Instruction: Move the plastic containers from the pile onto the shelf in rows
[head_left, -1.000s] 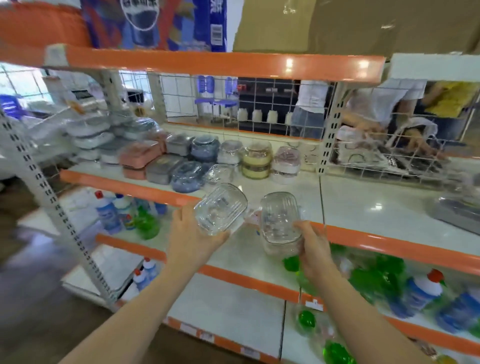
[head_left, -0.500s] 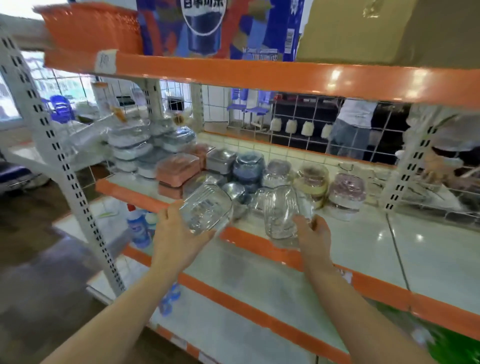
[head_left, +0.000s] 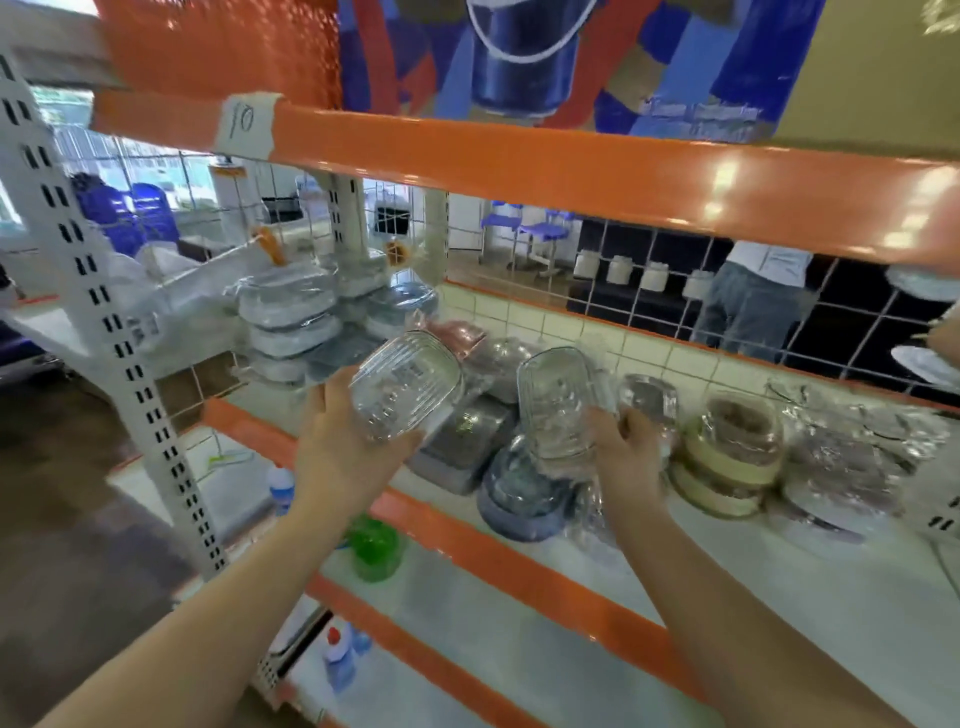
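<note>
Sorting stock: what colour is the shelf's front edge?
Orange, in the head view: shelf edge.

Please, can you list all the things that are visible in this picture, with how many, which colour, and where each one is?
clear containers: two, transparent, one in each hand, in front of the shelf
wrapped containers: many, grey, blue, pink, yellowish and clear, in rows on the shelf; exact count unclear
shelf: one, white with an orange edge, under the containers
upper shelf edge: one, orange, above, with a paper label at its left
green bottle: one, on the lower shelf
orange basket: one, top left
left hand: holds the left clear container
right hand: holds the right clear container
</note>
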